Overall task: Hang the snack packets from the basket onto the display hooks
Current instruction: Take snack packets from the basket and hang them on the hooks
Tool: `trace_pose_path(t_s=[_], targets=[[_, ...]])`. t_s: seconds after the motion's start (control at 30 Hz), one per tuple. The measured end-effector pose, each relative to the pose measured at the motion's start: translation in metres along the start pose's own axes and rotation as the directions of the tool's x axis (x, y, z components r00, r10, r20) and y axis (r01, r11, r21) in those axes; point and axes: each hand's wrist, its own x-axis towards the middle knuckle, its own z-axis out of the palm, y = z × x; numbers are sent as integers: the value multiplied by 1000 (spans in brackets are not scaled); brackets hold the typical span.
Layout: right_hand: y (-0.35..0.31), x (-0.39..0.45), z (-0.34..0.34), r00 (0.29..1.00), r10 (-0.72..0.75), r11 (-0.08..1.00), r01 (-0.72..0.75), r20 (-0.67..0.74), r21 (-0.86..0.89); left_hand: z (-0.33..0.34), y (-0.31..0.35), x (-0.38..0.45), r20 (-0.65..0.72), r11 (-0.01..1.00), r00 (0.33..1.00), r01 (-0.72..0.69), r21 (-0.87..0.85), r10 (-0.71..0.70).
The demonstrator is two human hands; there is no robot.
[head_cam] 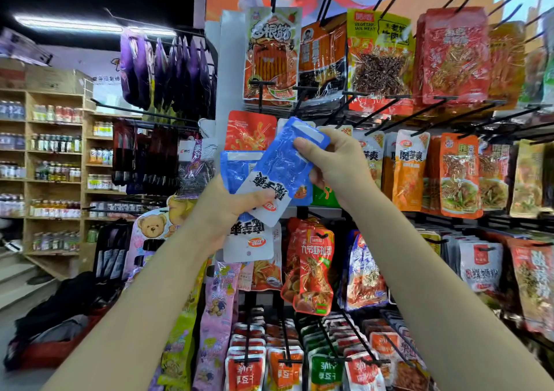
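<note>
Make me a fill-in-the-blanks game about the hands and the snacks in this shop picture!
1. The right hand pinches a packet that is white and ____.
2. The left hand grips the ____ end of that packet.
3. The packet is turned ____, so its white end with the black writing points down.
4. The teddy bear packets hang on the ____ side of the hands.

Missing words: blue; white; upside down; left

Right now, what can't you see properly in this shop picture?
- Head view: the basket is not in the picture at all.
- The hang hole of the tilted blue and white plastic snack packet is not clear.
- The left hand covers part of the stack of blue and white packets, so their number is unclear.
- Labels on the small bottles on the wooden shelves are too small and blurred.
</note>
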Motion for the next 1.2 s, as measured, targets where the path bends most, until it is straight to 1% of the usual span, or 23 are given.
trace_pose_path(t_s=[0.03,0.1,0.17,0.23,0.3,0.33,0.4,0.43,0.5,0.6,0.67,0.73,0.8,0.83,0.87,1.0,1.1,1.2], targets=[[1,0,-3,1000,-1,1000,1,10,8,-1,1,-2,-9,1000,1000,4,-1,-4],[5,-1,-8,997,4,999,-1,75,-38,-1,1,-4,-31,999,999,24,-26,-25],[5,-4,-11,991,20,994,-5,129,-111,0,3,-4,-110,989,986,119,-83,-128],[3,-8,-13,986,34,989,-10,164,-144,1,6,-3,-201,976,956,202,-82,-214],[2,-12,-13,975,54,992,-28,215,-124,2,7,-3,-178,983,967,178,-49,-184],[1,-15,-12,967,53,993,-25,248,-115,4,8,-4,-130,990,982,133,-51,-138],[2,-18,-7,959,30,992,7,283,-126,9,11,-7,-39,991,996,73,-108,-78],[2,-19,-5,959,28,992,8,283,-122,11,13,-9,-38,990,997,61,-124,-66],[2,-20,-2,961,39,997,-21,273,-68,12,11,-8,-111,994,992,42,-103,-53],[1,-21,-1,959,62,998,-53,275,-38,14,11,-9,-184,998,981,62,-6,-62],[0,-23,-1,957,76,996,-64,279,-54,17,14,-12,-184,996,981,77,37,-69],[0,-23,-3,966,86,995,-69,245,-77,18,16,-12,-142,993,984,114,28,-109],[1,-21,-7,980,85,994,-71,182,-80,17,18,-14,-41,987,986,158,-26,-159],[1,-20,-9,985,83,995,-72,153,-72,16,20,-16,10,985,987,163,-55,-163],[2,-19,-10,988,83,995,-76,127,-59,15,19,-17,31,985,988,154,-82,-151],[0,-20,-12,995,93,996,-93,29,13,9,16,-22,6,978,993,114,-174,-115],[-1,-20,-12,994,97,992,-92,-57,87,7,15,-24,23,975,992,125,-184,-123],[0,-24,-2,992,68,992,-55,-109,116,12,10,-24,117,987,985,136,-88,-125]])
